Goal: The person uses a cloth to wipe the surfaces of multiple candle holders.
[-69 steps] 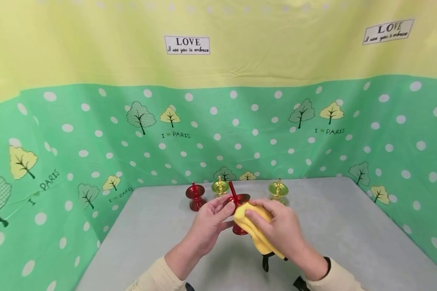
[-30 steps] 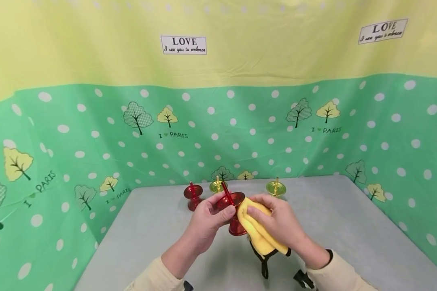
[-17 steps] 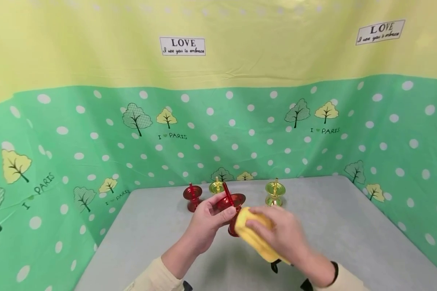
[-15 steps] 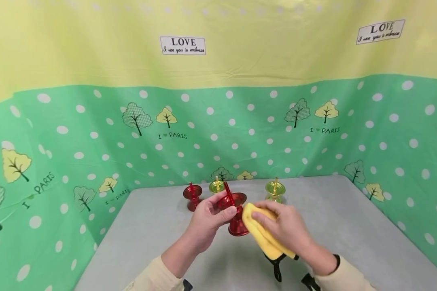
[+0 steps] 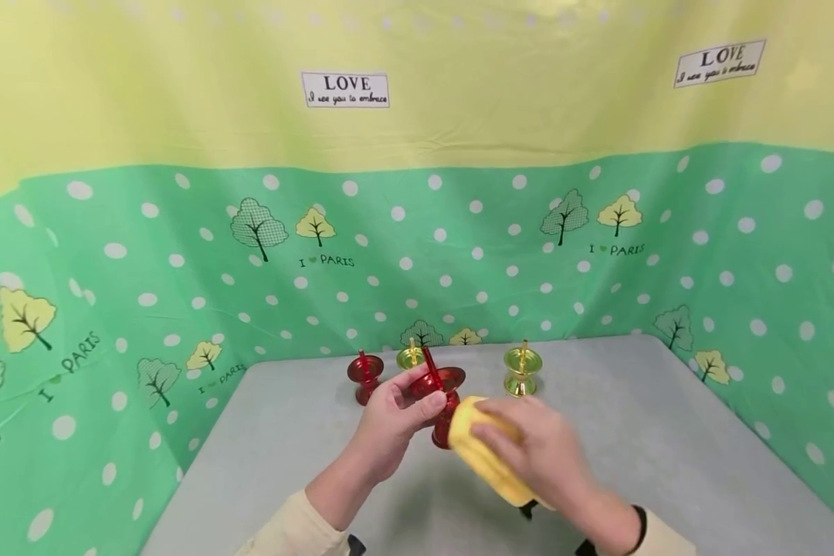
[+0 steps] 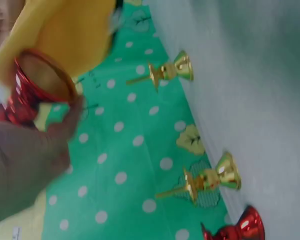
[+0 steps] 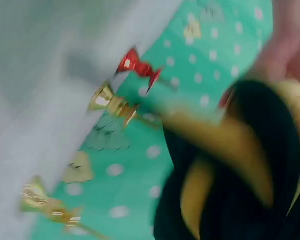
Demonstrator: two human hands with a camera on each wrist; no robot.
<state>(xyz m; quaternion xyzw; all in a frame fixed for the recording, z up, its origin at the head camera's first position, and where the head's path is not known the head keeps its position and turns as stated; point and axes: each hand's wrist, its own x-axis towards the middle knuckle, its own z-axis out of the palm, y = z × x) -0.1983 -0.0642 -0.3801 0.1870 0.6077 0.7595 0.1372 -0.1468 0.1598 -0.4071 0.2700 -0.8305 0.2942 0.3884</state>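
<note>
Above the table, my left hand (image 5: 392, 425) grips a shiny red candle holder (image 5: 443, 378) by its narrow middle, its dish and spike tilted a little. Its hollow foot faces the left wrist camera, where the red candle holder (image 6: 42, 82) fills the upper left. My right hand (image 5: 545, 448) holds a bunched yellow cloth (image 5: 486, 455) with black edging against the lower right side of that candle holder. The cloth is blurred and hides part of the foot. In the right wrist view, the yellow cloth (image 7: 225, 145) and its black edging cover much of the hand.
On the grey table (image 5: 632, 432) stand another red candle holder (image 5: 365, 374) at the back left, a gold candle holder (image 5: 411, 357) partly behind my left hand, and a second gold candle holder (image 5: 523, 371) further right. A green and yellow patterned curtain (image 5: 417, 286) surrounds the table.
The cloth in my right hand has gone back and forth along the red candle holder's right side, now lower toward its foot. My left hand keeps its grip; the holder has shifted slightly left in view.
</note>
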